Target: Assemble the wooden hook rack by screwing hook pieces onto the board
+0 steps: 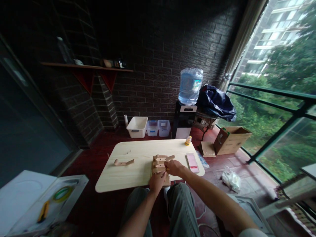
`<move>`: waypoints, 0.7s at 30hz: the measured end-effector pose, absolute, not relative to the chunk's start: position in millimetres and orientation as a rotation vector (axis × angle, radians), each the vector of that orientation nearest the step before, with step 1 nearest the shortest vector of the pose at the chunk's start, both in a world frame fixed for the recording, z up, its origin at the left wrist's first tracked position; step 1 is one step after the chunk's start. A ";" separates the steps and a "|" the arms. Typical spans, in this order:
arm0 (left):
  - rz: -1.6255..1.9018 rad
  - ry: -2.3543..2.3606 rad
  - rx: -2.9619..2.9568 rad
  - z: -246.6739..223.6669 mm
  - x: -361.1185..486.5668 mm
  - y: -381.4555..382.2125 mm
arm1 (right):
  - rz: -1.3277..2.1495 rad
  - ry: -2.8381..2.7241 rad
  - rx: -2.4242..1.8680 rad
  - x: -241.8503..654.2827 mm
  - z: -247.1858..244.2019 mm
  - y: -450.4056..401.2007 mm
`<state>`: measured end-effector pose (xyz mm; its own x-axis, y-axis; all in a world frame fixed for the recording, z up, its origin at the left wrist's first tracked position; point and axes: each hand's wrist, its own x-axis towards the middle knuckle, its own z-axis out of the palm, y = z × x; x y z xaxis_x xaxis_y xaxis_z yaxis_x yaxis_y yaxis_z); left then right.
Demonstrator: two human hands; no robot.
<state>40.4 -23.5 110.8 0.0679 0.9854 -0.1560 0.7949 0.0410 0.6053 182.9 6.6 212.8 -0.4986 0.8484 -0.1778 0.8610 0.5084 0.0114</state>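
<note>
Your left hand point(157, 181) and right hand point(174, 167) meet over the board point(159, 164) at the tabletop's point(139, 149) near edge; whether either grips anything, you can't tell. Pressing hard there could tip it; a slip could hurt the left.

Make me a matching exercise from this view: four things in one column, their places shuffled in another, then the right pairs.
1. Right hand
2. Phone
3. Water jug
4. Cardboard box

A. on top of the dispenser
B. on the floor by the window
C. at the wooden block
D. flat on the table

Pairs: 1-C, 2-D, 3-A, 4-B
</note>
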 end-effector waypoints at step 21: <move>0.481 1.875 1.879 92.5 41.5 -15.9 | -0.056 2.583 1.480 171.6 184.8 26.7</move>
